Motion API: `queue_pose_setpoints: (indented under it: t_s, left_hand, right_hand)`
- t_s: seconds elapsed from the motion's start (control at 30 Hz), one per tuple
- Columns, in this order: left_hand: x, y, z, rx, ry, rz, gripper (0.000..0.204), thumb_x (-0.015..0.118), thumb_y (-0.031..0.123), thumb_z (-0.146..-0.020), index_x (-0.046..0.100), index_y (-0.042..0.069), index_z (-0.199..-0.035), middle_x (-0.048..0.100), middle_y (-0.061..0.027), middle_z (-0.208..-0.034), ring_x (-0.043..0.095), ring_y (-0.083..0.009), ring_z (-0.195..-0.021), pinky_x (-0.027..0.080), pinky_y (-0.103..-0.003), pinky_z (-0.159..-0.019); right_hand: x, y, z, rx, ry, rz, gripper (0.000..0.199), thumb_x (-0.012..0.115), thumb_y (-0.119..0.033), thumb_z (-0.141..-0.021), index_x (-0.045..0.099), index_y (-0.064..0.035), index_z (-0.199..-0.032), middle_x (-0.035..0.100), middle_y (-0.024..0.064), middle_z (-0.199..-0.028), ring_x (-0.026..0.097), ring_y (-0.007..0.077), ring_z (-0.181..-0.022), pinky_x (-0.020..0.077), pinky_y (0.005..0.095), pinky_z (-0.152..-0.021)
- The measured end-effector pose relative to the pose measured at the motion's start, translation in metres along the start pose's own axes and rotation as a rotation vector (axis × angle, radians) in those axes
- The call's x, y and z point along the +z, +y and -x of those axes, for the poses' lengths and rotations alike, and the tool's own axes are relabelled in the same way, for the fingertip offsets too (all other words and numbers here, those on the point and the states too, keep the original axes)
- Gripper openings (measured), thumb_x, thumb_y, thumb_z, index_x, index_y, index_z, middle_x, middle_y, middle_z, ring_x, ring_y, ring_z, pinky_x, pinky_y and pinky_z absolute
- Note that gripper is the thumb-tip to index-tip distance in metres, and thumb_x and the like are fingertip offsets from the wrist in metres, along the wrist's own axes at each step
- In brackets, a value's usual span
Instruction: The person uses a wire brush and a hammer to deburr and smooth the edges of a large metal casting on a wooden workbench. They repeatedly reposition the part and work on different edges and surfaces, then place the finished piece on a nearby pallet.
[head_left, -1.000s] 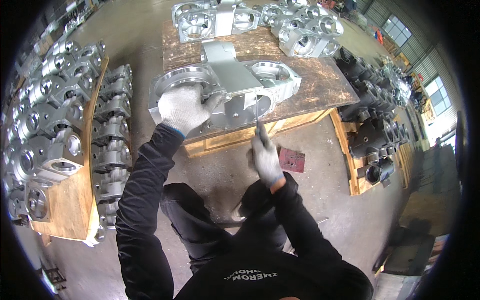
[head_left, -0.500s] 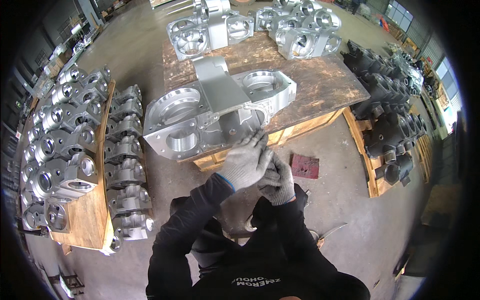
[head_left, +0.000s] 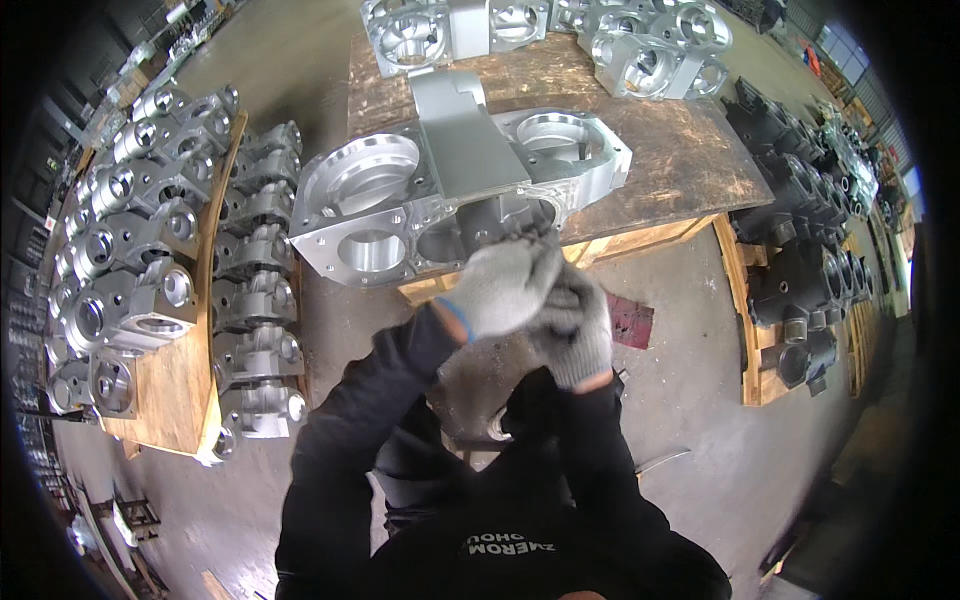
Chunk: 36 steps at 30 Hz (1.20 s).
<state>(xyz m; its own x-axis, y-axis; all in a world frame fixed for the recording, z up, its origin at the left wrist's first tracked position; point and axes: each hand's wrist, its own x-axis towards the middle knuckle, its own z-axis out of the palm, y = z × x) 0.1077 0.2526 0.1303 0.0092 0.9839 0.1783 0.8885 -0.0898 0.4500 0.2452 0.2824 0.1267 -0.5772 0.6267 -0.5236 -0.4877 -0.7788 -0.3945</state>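
Note:
Both my hands wear grey-white knit gloves and meet in front of a large silver metal casting (head_left: pixel 470 150). My left hand (head_left: pixel 500 285) has its fingers pressed together and bent towards my right hand, its blue cuff edge showing at the wrist. Curled inward, the fingers of my right hand (head_left: pixel 575 325) lie against the left, their tips darkened. What they pinch between them, if anything, is hidden and slightly blurred. The casting rests at the near edge of a worn wooden table (head_left: pixel 680 150), with wide round bores and a flat raised plate across its middle.
More silver castings (head_left: pixel 650 50) stand at the table's back. On the left, rows of similar castings (head_left: pixel 110 240) fill a wooden pallet (head_left: pixel 165 410). Black cast parts (head_left: pixel 800 280) sit on a pallet at right. A dark red mat piece (head_left: pixel 632 322) lies on the floor.
The view has shifted, so the casting and table appear higher and farther right. My hands remain together; the left fingers, stretched out before, now look more bent over the right.

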Motion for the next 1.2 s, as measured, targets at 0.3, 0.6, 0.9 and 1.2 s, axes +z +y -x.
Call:
queue_pose_setpoints:
  t_s: [0.3,0.6,0.9,1.2]
  left_hand:
    - [0.011,-0.006,0.006,0.148,0.379,-0.107,0.047,0.050,0.044,-0.105,0.069,0.001,-0.100,0.074,-0.0217,-0.098,0.073,-0.0359,-0.095,0.060,-0.042,-0.078]
    - [-0.021,-0.001,0.031,0.218,0.644,-0.266,0.053,0.065,0.051,-0.097,0.068,0.000,-0.110,0.069,-0.0212,-0.096,0.071,-0.0317,-0.096,0.058,-0.045,-0.080]
    - [-0.070,-0.111,0.052,-0.097,0.605,-0.487,0.059,0.061,0.066,-0.093,0.077,0.010,-0.108,0.074,-0.0127,-0.078,0.074,-0.0270,-0.066,0.058,-0.038,-0.059]
    - [-0.071,-0.107,0.058,-0.153,0.664,-0.305,0.043,0.068,0.051,-0.084,0.077,0.009,-0.084,0.073,-0.0138,-0.079,0.072,-0.0328,-0.073,0.056,-0.047,-0.067]
  right_hand:
    - [0.001,-0.001,-0.005,0.148,-0.082,-0.183,0.026,0.043,-0.018,-0.108,0.065,-0.0055,-0.111,0.062,-0.0045,-0.073,0.051,0.0016,-0.050,0.0464,0.0178,-0.045]
    - [-0.013,0.010,-0.016,-0.062,-0.163,-0.014,0.020,0.048,-0.020,-0.106,0.062,-0.0058,-0.108,0.055,-0.0048,-0.075,0.050,0.0007,-0.056,0.0426,0.0176,-0.048]
    - [-0.006,0.010,-0.036,0.180,-0.281,-0.223,0.018,0.056,-0.019,-0.107,0.056,-0.0091,-0.092,0.043,-0.0060,-0.073,0.035,0.0029,-0.052,0.0267,0.0195,-0.038]
    - [-0.008,0.027,-0.055,-0.304,-0.134,0.434,0.018,0.059,-0.023,-0.106,0.058,-0.0078,-0.097,0.047,-0.0051,-0.073,0.039,0.0040,-0.054,0.0274,0.0182,-0.041]
